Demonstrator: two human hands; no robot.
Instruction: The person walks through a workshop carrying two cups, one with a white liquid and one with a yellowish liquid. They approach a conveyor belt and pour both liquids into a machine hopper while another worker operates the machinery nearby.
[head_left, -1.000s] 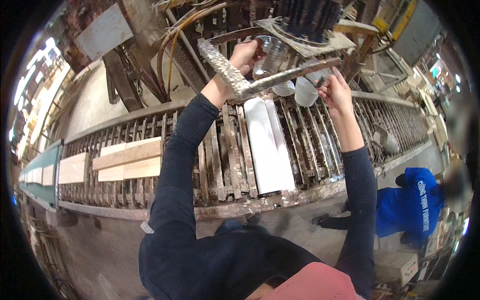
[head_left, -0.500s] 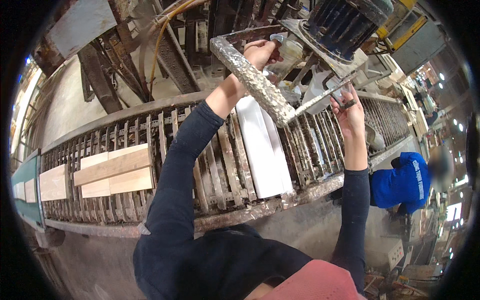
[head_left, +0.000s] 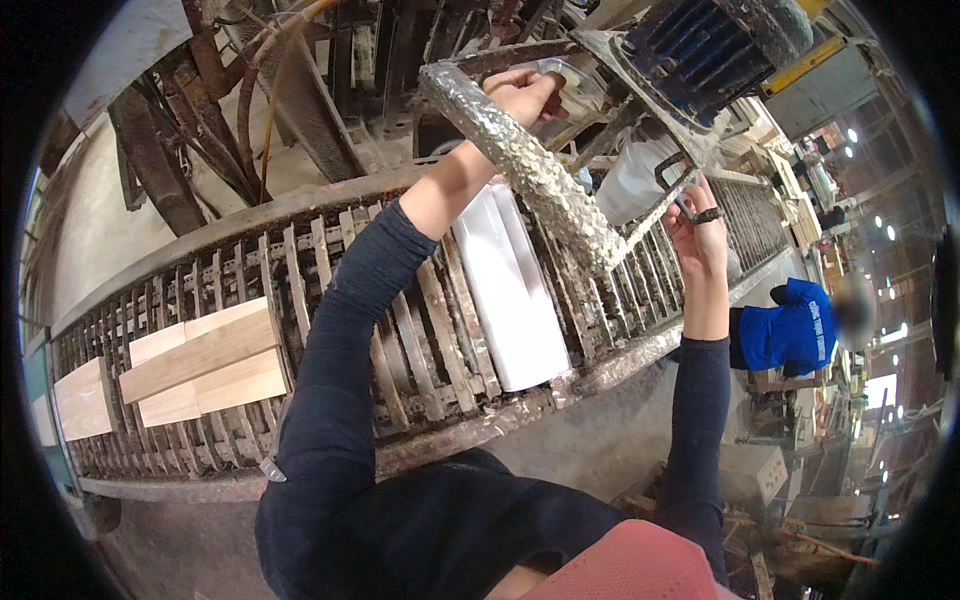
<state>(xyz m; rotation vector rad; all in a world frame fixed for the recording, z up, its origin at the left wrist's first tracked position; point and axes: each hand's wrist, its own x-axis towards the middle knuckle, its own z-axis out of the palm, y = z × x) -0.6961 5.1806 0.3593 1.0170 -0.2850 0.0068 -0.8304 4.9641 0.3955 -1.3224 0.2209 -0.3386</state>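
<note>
My left hand [head_left: 524, 98] reaches behind the crusted bar of a metal frame [head_left: 530, 165]. Its fingers are closed at the edge of a clear plastic piece [head_left: 568, 70]. To the right, my right hand [head_left: 700, 240] is raised with curled fingers at the frame's thin right side, beside a dark metal bracket [head_left: 672, 170]; what it grips is unclear. Between the hands, a whitish translucent plastic container [head_left: 637, 180] sits below a dark finned motor [head_left: 690, 60]. White, smooth long pieces [head_left: 510, 290] lie across the slatted conveyor [head_left: 405, 340] beneath the frame.
Pale wooden boards [head_left: 205, 360] lie on the conveyor at the left, with another board [head_left: 85, 400] farther left. Dark steel beams [head_left: 325, 120] stand behind. A person in a blue shirt [head_left: 790, 328] is at the right, beyond the conveyor's near rail [head_left: 620, 365].
The view has shifted, so the boards and the blue-shirted person appear farther left. The white container shows more fully. Both hands stay at the frame, with little change in their grip.
</note>
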